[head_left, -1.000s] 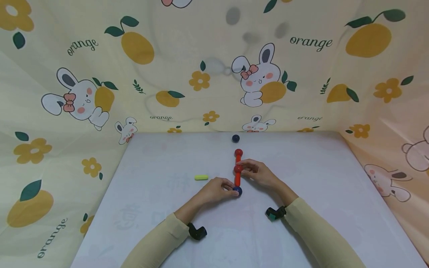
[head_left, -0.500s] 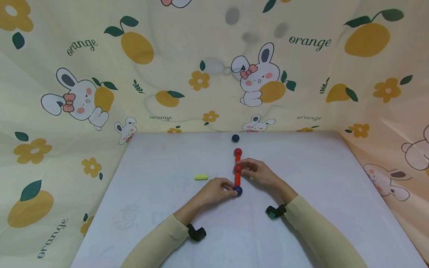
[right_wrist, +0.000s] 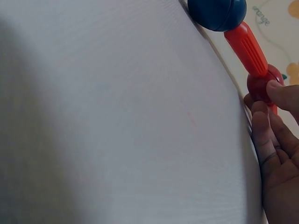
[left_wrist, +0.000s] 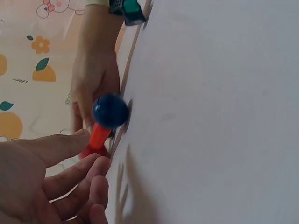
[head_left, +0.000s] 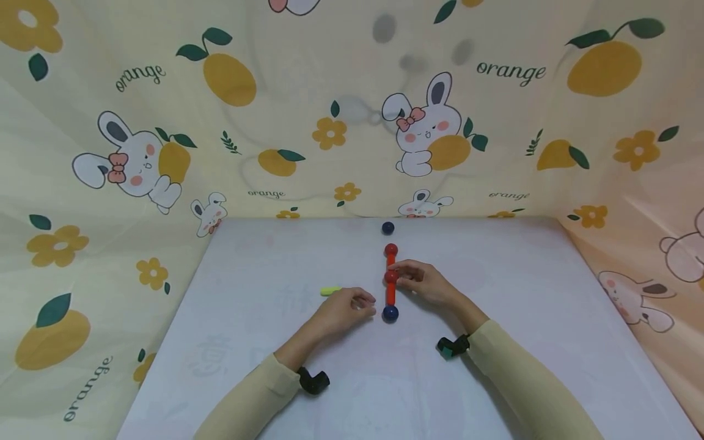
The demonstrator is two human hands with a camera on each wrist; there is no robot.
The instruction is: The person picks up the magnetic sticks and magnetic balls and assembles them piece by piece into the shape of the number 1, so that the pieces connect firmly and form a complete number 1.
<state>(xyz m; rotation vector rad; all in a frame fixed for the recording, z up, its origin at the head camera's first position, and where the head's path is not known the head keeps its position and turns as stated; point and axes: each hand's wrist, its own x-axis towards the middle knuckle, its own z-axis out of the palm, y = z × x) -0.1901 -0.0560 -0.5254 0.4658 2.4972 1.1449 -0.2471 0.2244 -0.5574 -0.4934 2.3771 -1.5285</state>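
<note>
A straight chain of balls and rods lies on the white table, running away from me. At its near end is a blue ball (head_left: 390,313), joined by an orange-red rod (head_left: 391,294) to a red ball (head_left: 391,277). Beyond that, another rod leads to a far red ball (head_left: 391,249). My right hand (head_left: 431,284) pinches the middle red ball between thumb and fingers, as the right wrist view also shows. Just left of the blue ball, my left hand (head_left: 343,311) is apart from it, fingers loosely bent and holding nothing.
A yellow-green rod (head_left: 330,291) lies behind my left hand, partly covered by it. At the table's back edge sits a separate dark blue ball (head_left: 387,228). Printed cloth (head_left: 308,91) hangs behind and at both sides of the table (head_left: 484,256).
My left hand has let go of the near blue ball and drawn back a little to the left. The right hand keeps its hold on the middle red ball.
</note>
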